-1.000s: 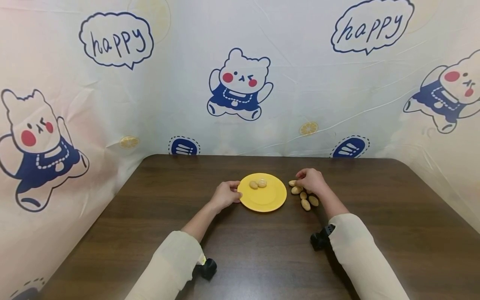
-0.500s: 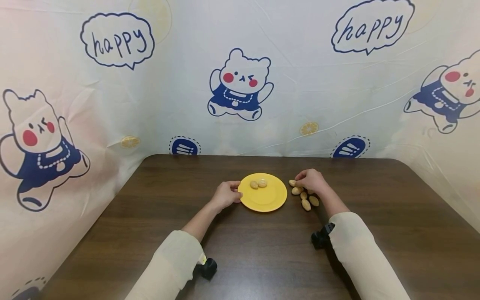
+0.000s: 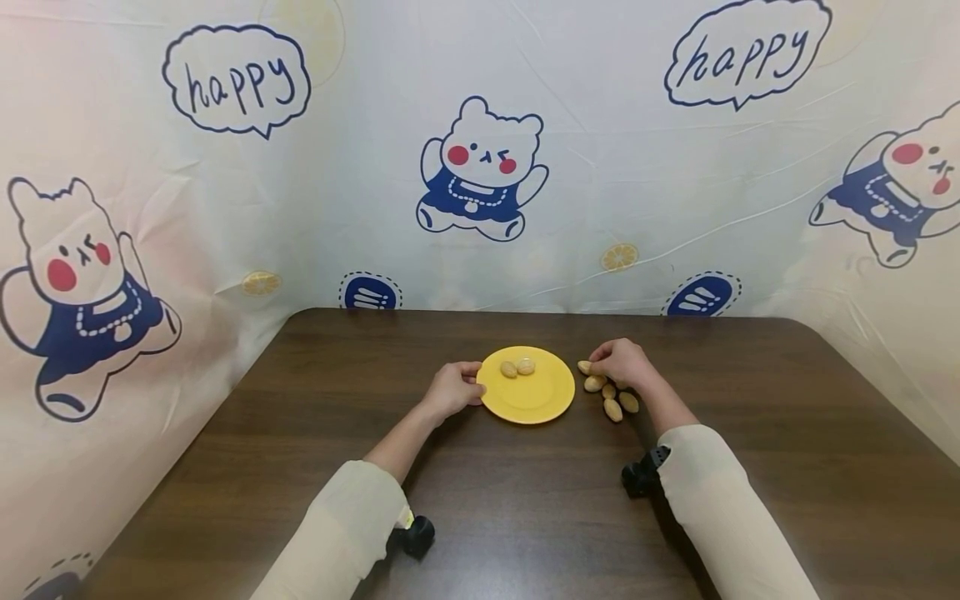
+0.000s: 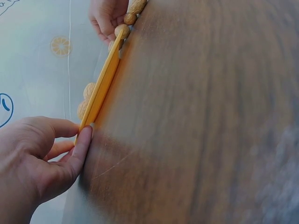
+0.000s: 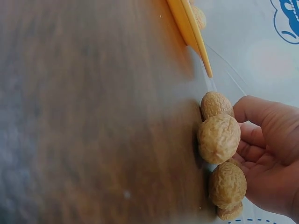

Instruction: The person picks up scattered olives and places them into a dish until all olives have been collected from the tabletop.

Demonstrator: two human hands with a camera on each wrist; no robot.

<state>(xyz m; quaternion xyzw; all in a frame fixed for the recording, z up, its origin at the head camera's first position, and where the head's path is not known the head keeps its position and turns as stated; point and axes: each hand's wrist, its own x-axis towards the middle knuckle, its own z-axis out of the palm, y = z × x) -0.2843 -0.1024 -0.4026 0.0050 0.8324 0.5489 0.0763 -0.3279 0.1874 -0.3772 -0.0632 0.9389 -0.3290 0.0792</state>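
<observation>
My left hand pinches the left rim of a round yellow plate, thumb below and fingers on the edge. In the left wrist view the plate shows edge-on. Two wrinkled tan walnuts lie on its far part. Right of the plate, my right hand holds the farthest walnut of a small group by its right end with the fingertips. From the right wrist, this walnut is partly hidden behind a nearer walnut.
Several more walnuts sit close together on the dark wooden table, just in front of my right hand. A patterned cloth backdrop stands behind the table's far edge. Both cuffs carry a small black camera.
Both hands keep nearly the same places. The plate and the walnuts look unmoved, apart from a very slight shift of the whole view.
</observation>
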